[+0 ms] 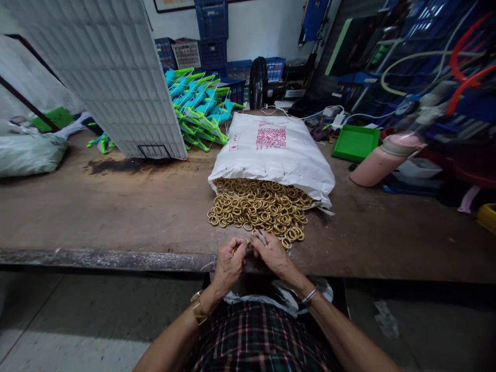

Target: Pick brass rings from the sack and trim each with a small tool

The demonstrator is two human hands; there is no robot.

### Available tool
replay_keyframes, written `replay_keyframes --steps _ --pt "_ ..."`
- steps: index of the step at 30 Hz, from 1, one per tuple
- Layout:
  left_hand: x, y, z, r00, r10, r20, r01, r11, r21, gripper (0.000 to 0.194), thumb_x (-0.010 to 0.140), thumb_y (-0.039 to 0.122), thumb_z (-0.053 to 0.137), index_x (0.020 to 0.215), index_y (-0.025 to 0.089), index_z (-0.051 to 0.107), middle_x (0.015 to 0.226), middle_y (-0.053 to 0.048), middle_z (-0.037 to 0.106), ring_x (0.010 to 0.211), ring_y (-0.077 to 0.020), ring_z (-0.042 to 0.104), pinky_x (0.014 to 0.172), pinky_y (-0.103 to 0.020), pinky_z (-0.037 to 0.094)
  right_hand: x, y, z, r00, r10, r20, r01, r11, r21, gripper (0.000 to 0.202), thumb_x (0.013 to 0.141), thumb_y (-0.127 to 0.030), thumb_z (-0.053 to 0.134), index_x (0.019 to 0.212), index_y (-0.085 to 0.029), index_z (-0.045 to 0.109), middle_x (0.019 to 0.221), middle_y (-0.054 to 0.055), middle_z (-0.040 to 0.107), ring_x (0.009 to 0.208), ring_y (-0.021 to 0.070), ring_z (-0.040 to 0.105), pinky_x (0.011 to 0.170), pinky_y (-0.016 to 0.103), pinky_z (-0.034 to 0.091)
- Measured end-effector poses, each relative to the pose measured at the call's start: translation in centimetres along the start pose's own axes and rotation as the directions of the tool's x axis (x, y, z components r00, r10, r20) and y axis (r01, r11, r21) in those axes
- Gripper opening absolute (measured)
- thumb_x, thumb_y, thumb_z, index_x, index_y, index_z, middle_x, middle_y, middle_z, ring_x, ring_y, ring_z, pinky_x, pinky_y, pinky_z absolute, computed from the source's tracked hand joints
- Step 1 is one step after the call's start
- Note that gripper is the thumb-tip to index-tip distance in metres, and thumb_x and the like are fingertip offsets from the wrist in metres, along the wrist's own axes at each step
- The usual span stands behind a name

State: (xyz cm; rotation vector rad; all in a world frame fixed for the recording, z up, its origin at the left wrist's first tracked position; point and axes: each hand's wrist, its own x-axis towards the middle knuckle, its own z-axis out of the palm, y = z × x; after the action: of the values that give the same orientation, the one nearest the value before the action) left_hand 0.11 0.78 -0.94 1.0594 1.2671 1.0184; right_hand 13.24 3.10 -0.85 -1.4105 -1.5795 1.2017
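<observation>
our left hand (231,260) pinches a gold-coloured ring (247,242), its grip closed; our right hand (274,254), at three o'clock from it, has its grip closed around a slim grey tool (262,238). at twelve o'clock, more rings (263,209) spill from a white sack (267,155) onto the surface (116,217).
</observation>
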Motion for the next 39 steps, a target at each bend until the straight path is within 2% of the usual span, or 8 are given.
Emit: replay_keyframes --steps 2,7,12,17,24,28,33,39 --pt "-0.1 0.2 0.0 0.999 -0.021 0.032 0.021 1.0 -0.005 0.028 0.074 0.043 0.054 0.072 0.015 0.054 0.052 0.005 0.047 0.041 -0.0043 0.037 0.04 -0.016 0.03 0.0 -0.1 0.1 1.0 0.014 -0.005 -0.014 0.999 -0.029 0.028 0.079 -0.038 0.04 0.059 -0.019 0.042 0.05 -0.006 0.043 0.05 0.0084 0.04 0.052 0.021 0.033" --pt "-0.1 0.3 -0.2 0.976 -0.145 0.162 0.159 0.984 -0.081 0.032 0.074 0.048 0.051 0.078 0.016 0.053 0.055 0.005 0.045 0.04 -0.0041 0.039 0.037 -0.015 0.03 0.0 0.1 0.3 1.0 0.024 -0.014 -0.025 0.999 -0.044 0.026 0.078 -0.037 0.04 0.06 -0.019 0.043 0.051 -0.006 0.044 0.05 0.0083 0.04 0.05 0.02 0.032" --pt "-0.1 0.1 -0.5 0.962 -0.137 0.234 0.179 0.97 -0.165 0.032 0.072 0.047 0.055 0.075 0.016 0.049 0.057 0.005 0.046 0.04 -0.0036 0.039 0.037 -0.015 0.028 0.1 0.2 0.5 1.0 0.029 -0.007 -0.029 0.999 -0.018 0.025 0.078 -0.034 0.04 0.057 -0.019 0.043 0.05 -0.006 0.045 0.048 0.0081 0.041 0.05 0.021 0.032" --pt "-0.2 0.1 -0.6 0.955 -0.128 0.266 0.19 0.956 -0.222 0.032 0.072 0.048 0.056 0.076 0.016 0.048 0.058 0.005 0.047 0.042 -0.0035 0.04 0.038 -0.015 0.029 0.0 0.3 0.7 0.999 0.028 0.018 -0.029 0.999 0.039 0.026 0.078 -0.033 0.04 0.057 -0.019 0.045 0.05 -0.006 0.046 0.047 0.0079 0.041 0.05 0.021 0.033" --pt "-0.4 0.1 -0.7 0.96 -0.109 0.258 0.18 0.945 -0.271 0.032 0.073 0.047 0.055 0.075 0.016 0.047 0.057 0.005 0.047 0.041 -0.0032 0.039 0.036 -0.015 0.027 0.1 0.4 0.8 0.999 0.026 0.047 -0.03 0.996 0.081 0.027 0.08 -0.031 0.037 0.058 -0.019 0.045 0.05 -0.005 0.046 0.047 0.0079 0.041 0.05 0.02 0.033" --pt "-0.5 0.0 -0.8 0.97 -0.102 0.22 0.167 0.937 -0.306 0.033 0.073 0.049 0.055 0.073 0.017 0.044 0.056 0.006 0.046 0.04 -0.0035 0.04 0.036 -0.015 0.027 -0.2 0.5 0.6 0.999 -0.005 -0.035 0.001 0.995 -0.1 0.019 0.08 -0.027 0.038 0.069 -0.018 0.051 0.054 -0.004 0.048 0.052 0.0095 0.044 0.054 0.02 0.033" --pt "-0.4 -0.2 -1.0 0.978 -0.069 0.199 0.119 0.96 -0.253 0.033 0.074 0.048 0.054 0.073 0.017 0.044 0.057 0.006 0.047 0.041 -0.0037 0.04 0.036 -0.015 0.029 -1.2 1.0 0.7 0.98 -0.158 0.124 0.193 0.908 -0.373 0.016 0.08 -0.018 0.036 0.07 -0.018 0.049 0.06 -0.002 0.049 0.055 0.0101 0.042 0.055 0.021 0.03" --pt "-0.5 -0.4 -1.3 0.978 -0.026 0.208 0.068 0.978 -0.197 0.031 0.075 0.047 0.053 0.075 0.017 0.044 0.059 0.005 0.048 0.043 -0.0041 0.041 0.037 -0.015 0.03 -1.1 1.2 0.8 0.97 -0.148 0.195 0.227 0.843 -0.487 0.014 0.078 -0.014 0.037 0.076 -0.018 0.05 0.064 0.001 0.054 0.057 0.0112 0.046 0.056 0.021 0.03"
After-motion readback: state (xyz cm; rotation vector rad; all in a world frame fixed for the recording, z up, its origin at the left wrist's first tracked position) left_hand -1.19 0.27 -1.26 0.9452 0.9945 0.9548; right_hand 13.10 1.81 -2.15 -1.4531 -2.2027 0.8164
